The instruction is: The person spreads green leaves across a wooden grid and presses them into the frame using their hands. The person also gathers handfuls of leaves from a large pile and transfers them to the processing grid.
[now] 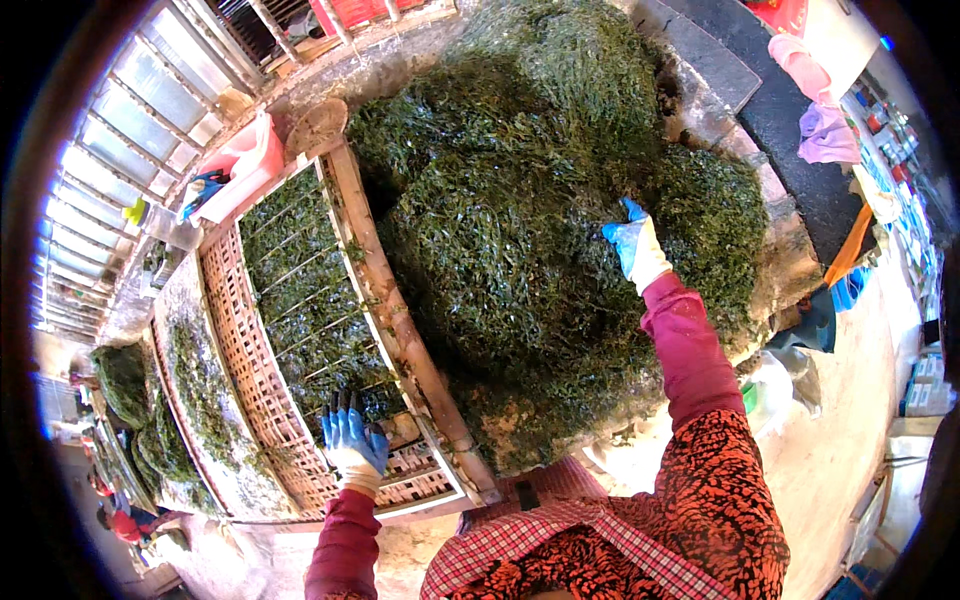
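Observation:
A large heap of dark green, wet-looking stringy plants point(500, 190) fills the middle and far side. My right hand point(637, 243), in a white glove with blue fingers, rests on the heap's right part, its visible fingers apart. To the left stands a wooden frame point(385, 270) with thin pale bars, over a layer of the same greens point(305, 285) on a woven bamboo mat point(245, 310). My left hand point(354, 446), gloved alike, lies at the frame's near end with fingers spread; their tips look dark. I see nothing held in either hand.
A pink basin point(248, 158) and a round woven basket point(318, 127) stand at the far left. Beyond the mat lies a pale board point(190, 365) with scattered greens. Pink and purple cloths point(828, 132) hang at the right. Another person point(127, 525) is at the lower left.

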The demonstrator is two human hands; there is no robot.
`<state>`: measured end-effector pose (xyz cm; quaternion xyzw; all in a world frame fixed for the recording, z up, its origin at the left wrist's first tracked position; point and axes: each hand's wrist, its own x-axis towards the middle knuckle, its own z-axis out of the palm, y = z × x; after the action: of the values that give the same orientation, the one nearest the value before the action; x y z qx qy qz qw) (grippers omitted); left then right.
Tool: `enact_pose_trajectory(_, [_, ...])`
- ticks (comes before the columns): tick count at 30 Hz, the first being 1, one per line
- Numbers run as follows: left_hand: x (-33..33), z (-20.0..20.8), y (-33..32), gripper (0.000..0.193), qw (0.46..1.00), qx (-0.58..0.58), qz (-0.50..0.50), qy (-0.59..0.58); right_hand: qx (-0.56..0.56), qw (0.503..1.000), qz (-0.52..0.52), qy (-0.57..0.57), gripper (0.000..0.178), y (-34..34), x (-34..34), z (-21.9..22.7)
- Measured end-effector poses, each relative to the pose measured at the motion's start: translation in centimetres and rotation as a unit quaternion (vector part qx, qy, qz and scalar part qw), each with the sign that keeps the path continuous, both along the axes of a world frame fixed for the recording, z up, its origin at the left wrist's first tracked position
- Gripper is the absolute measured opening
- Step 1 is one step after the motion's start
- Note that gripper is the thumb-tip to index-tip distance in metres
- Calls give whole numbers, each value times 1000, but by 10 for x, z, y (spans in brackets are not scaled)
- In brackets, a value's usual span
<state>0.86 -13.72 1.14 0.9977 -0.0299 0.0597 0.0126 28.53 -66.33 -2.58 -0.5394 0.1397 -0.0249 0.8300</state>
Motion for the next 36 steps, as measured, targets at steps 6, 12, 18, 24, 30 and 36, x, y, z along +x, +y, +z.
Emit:
enact_pose_trajectory(6, [1, -10, 4, 60, 999, -8, 0, -40, 30, 994, -1, -103, 70, -5, -13, 133])
enact_pose_trajectory(12, [-1, -12, 5, 61, 999, -11, 3, -38, 7, 931, 193, -310, 36, -27, 0, 300])
enact_pose_trajectory(18, [-12, -8, 20, 61, 997, -22, 5, -71, -236, 874, 100, -414, 43, 23, -5, 441])
enact_pose_trajectory(24, [-7, -5, 9, 68, 999, -6, 29, -23, -506, 732, 39, -454, 45, 48, -42, 480])
enact_pose_trajectory(30, [28, 64, -39, 75, 987, -128, -15, -100, -545, 775, 259, -189, 52, 60, -80, 410])
enact_pose_trajectory(36, [101, 159, -139, 44, 754, -580, -252, -175, -500, 773, 361, -149, 64, 101, -116, 343])
